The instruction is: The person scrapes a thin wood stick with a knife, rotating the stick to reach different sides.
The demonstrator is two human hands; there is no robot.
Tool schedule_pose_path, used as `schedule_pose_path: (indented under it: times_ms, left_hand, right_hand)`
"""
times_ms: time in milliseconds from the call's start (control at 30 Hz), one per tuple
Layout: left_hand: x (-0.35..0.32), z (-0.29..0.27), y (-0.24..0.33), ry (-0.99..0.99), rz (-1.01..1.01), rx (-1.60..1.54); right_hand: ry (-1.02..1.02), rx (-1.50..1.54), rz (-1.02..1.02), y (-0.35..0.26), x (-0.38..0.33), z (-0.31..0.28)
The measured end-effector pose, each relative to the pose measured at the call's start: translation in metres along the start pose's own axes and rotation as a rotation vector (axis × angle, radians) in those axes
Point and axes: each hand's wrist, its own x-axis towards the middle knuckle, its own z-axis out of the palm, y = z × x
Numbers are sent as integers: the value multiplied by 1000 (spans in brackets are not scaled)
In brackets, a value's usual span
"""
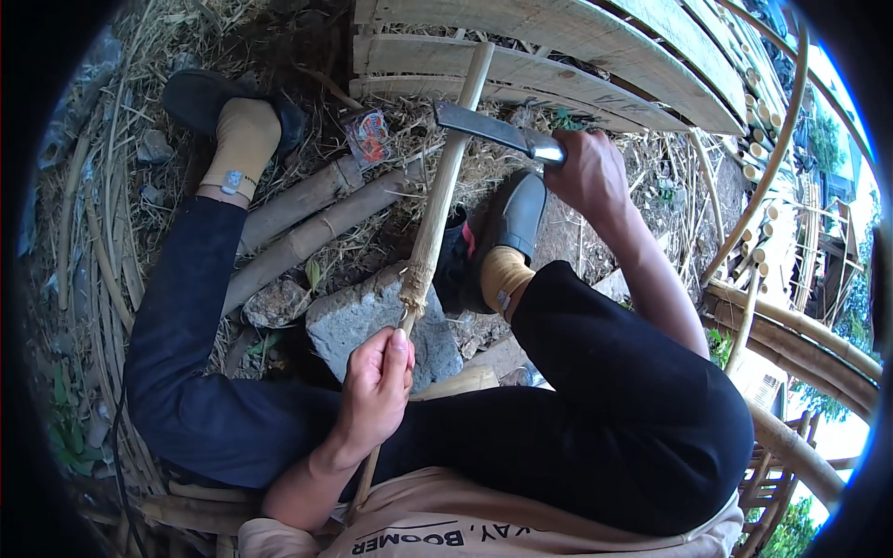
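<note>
A long pale bamboo stick (437, 214) slants up and away from my lap, with a rough, frayed ring around its lower part. My left hand (375, 386) is closed around the stick just below that ring, and the thin end runs back toward my shirt. In my right hand (589, 175) is a square-tipped machete (488, 129), gripped by its handle, which the fingers mostly hide. Its dark blade lies across the upper part of the stick; whether it touches the wood I cannot tell. Under the stick's frayed part sits a large grey stone (349, 321).
Wooden slats (558, 70) stand at the far side, just beyond the stick's tip. Cut bamboo lengths (312, 232) lie left of the stone, near a crumpled plastic wrapper (369, 138). Straw and bamboo strips cover the left ground. Bamboo poles (791, 344) rise at right.
</note>
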Motion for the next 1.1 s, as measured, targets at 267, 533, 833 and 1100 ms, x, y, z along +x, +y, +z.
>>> schedule_pose_path:
  times_ms: [267, 533, 833, 1100]
  left_hand:
    - [1, 2, 4, 1, -61, -95]
    - [-1, 0, 0, 15, -19, 43]
    - [-2, 4, 3, -35, -48, -61]
    - [-9, 3, 2, 58, 19, 133]
  right_hand:
    - [-111, 178, -130, -23, -26, 11]
    - [-47, 131, -25, -9, -4, 13]
    - [-82, 170, -63, -10, -16, 3]
    - [-82, 137, -79, -21, -9, -2]
